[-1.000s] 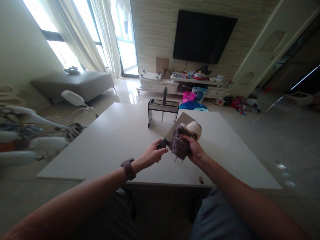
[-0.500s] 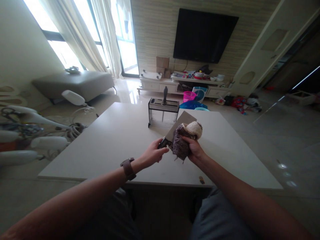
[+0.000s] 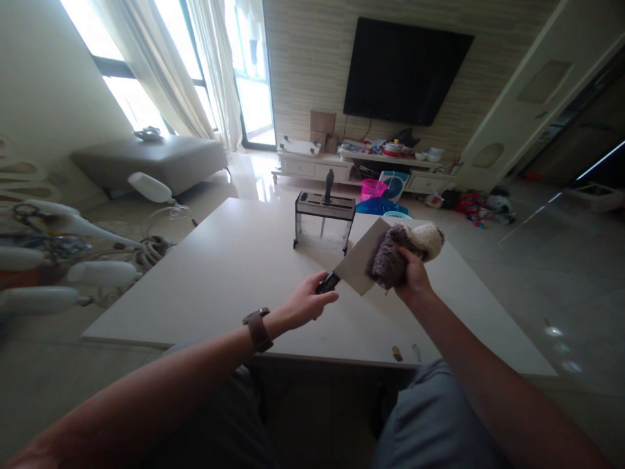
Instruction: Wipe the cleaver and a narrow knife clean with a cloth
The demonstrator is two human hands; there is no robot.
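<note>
My left hand point(image 3: 312, 301) is closed round the black handle of a cleaver point(image 3: 360, 262), its broad blade pointing up and to the right above the table. In my right hand point(image 3: 415, 277) is a bunched, fluffy cloth point(image 3: 389, 259), purplish brown with a cream part. The cloth lies against the right part of the blade and hides some of it. Behind the blade, a clear-sided knife block point(image 3: 325, 225) with a dark top stands on the white table point(image 3: 215, 280); one black handle sticks up from its slots.
A small yellow and dark object point(image 3: 397, 353) lies at the table's near edge. Beyond the far edge are a pink basket point(image 3: 372, 189) and a blue bag point(image 3: 375, 207). White-armed lamp-like parts point(image 3: 102, 272) stand at the left. A low cabinet point(image 3: 300, 168) runs along the wall.
My right hand has moved the cloth to the right along the blade, from near the handle toward the far end, so more of the blade shows. My left hand keeps its grip.
</note>
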